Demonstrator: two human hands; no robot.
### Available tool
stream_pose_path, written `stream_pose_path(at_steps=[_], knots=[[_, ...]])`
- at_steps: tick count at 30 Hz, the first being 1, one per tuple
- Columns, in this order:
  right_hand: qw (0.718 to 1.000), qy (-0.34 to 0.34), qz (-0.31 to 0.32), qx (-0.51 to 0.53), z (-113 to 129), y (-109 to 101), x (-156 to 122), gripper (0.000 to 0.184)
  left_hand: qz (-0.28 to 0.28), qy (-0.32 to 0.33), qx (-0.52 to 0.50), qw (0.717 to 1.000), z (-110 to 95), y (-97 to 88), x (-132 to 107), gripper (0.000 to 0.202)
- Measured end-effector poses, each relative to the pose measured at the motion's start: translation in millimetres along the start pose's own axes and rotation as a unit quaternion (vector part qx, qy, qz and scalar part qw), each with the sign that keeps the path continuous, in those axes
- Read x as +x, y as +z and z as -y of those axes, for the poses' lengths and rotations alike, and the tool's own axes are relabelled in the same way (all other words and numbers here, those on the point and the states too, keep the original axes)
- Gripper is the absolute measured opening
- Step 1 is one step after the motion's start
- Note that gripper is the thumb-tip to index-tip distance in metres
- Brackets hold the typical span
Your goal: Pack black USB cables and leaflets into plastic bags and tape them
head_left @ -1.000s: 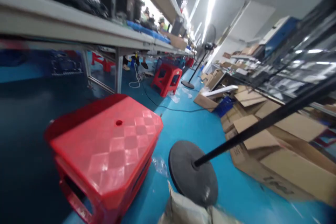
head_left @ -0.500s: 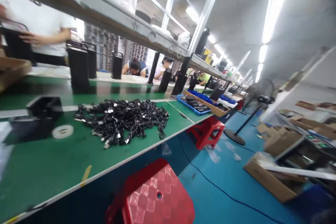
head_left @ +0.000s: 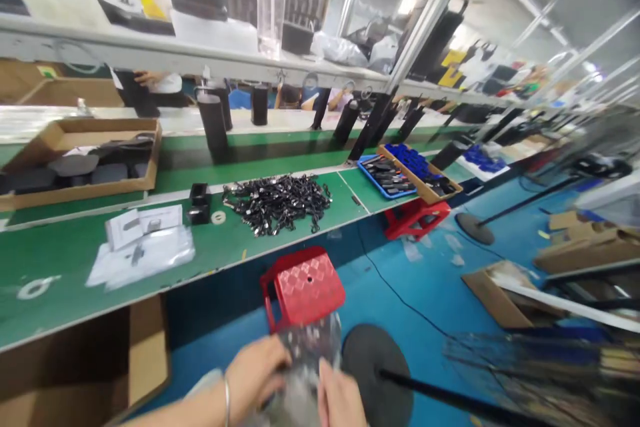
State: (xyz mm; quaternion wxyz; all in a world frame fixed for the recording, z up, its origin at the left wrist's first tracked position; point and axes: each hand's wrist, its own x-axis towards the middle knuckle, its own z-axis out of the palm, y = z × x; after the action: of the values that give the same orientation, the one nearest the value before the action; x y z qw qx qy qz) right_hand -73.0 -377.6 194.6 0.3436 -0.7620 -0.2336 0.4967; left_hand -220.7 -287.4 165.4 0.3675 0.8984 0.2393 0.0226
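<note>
At the bottom middle both my hands hold a clear plastic bag (head_left: 313, 347). My left hand (head_left: 255, 373), with a bracelet at the wrist, grips its left side with curled fingers. My right hand (head_left: 337, 400) is closed on its right side. A red plastic stool (head_left: 303, 283) stands on the blue floor just beyond the bag. On the green workbench (head_left: 65, 267) lie a heap of black cables (head_left: 277, 200) and white plastic-bagged papers (head_left: 143, 247).
A black round fan base (head_left: 375, 363) and its pole sit right of my hands. A cardboard box (head_left: 75, 160) of dark parts rests on the bench at left. Blue trays (head_left: 387, 177), a second red stool (head_left: 417, 217), cardboard boxes (head_left: 580, 253) and a shelf above with a bottle (head_left: 273, 0).
The view has swung up from the floor to the bench and pulled back. Both my hands with the plastic bag have come into sight at the bottom.
</note>
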Motion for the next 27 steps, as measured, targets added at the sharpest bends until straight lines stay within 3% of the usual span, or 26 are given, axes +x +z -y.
stream_pose_path(at_steps=[4,9,12,15,19,23,27], knots=[[0.995,-0.024,0.058,0.08,71,15,24,0.05,-0.113,-0.051,0.015,0.992,25,-65.6,12,0.017],[0.992,-0.112,0.058,0.024,198,35,108,0.041,-0.241,-0.076,0.005,0.968,74,-159.6,56,0.02],[0.983,-0.177,0.007,-0.052,251,53,163,0.039,-0.293,-0.119,-0.04,0.948,120,-199.1,98,0.023],[0.962,-0.224,-0.063,-0.143,263,77,207,0.03,-0.324,-0.177,-0.101,0.924,176,-221.0,139,0.028],[0.948,-0.222,-0.069,-0.218,245,116,238,0.037,-0.345,-0.222,-0.152,0.899,233,-234.2,175,0.031],[0.945,-0.217,-0.092,-0.227,249,140,252,0.032,-0.331,-0.22,-0.174,0.901,248,-238.8,190,0.033],[0.955,-0.213,-0.065,-0.198,264,137,267,0.011,-0.294,-0.202,-0.178,0.917,239,-235.4,183,0.031]])
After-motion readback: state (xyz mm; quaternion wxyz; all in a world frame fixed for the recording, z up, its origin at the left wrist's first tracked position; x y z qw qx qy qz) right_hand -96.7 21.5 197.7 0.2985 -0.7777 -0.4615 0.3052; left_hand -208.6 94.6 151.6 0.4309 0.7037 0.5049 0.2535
